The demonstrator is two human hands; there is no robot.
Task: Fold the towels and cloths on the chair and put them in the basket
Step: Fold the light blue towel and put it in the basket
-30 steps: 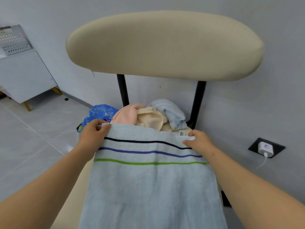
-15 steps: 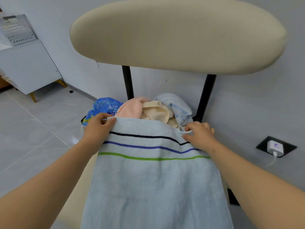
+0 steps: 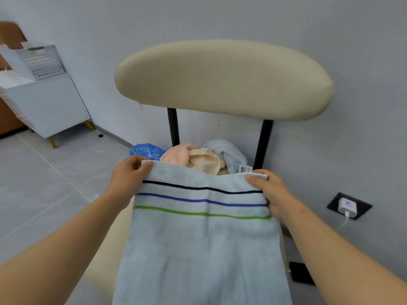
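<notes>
Over the chair [image 3: 222, 80] seat, left hand [image 3: 126, 177] and right hand [image 3: 272, 192] each pinch a top corner of the light blue striped towel [image 3: 202, 243], fingers curled over its edge, towel spread flat. Behind it: pink cloth [image 3: 176, 154], cream cloth [image 3: 203, 161], blue-white cloth [image 3: 229, 151] piled at the backrest. White basket [image 3: 39, 62] sits far left on a cabinet [image 3: 50, 104].
</notes>
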